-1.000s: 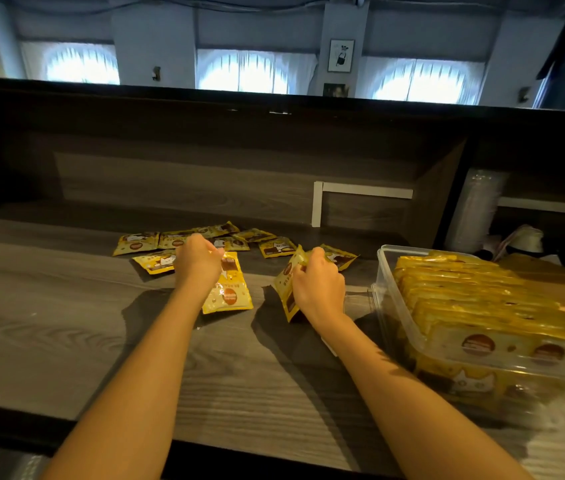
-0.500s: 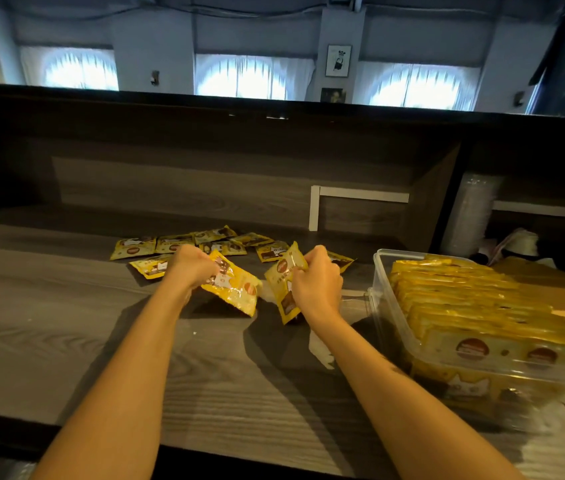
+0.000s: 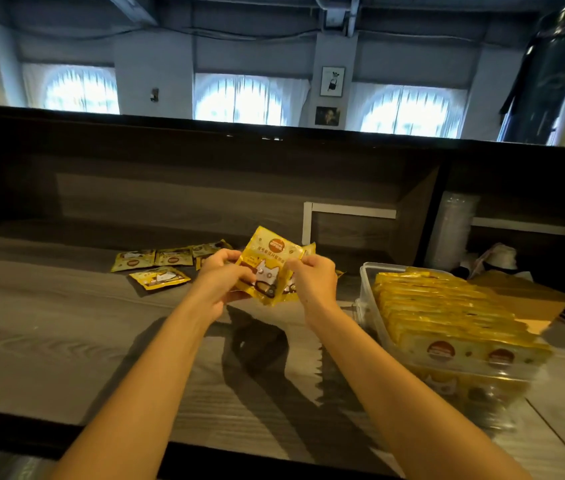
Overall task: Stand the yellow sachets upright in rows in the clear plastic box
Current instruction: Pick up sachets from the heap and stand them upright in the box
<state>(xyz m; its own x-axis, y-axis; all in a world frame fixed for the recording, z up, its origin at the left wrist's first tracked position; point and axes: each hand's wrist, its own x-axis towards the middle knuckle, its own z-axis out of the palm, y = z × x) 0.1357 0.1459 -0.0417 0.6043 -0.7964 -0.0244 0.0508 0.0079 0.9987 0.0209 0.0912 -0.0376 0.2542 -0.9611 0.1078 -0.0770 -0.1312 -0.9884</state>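
Above the wooden counter, both hands hold up a small stack of yellow sachets (image 3: pixel 267 263) with a cat print. My left hand (image 3: pixel 220 278) grips the stack's left edge and my right hand (image 3: pixel 314 277) grips its right edge. Several more loose yellow sachets (image 3: pixel 160 268) lie flat on the counter behind and to the left of my hands. The clear plastic box (image 3: pixel 366 289) stands at the right, packed with rows of upright yellow sachets (image 3: pixel 447 320).
The grey wood-grain counter (image 3: pixel 66 341) ends in a dark front edge near me. A dark raised back panel runs behind it. A brown cardboard piece (image 3: pixel 523 299) lies right of the box, with white items beyond it.
Both hands lifted their sachets off the counter and brought them together into one stack held up between them, higher than before.
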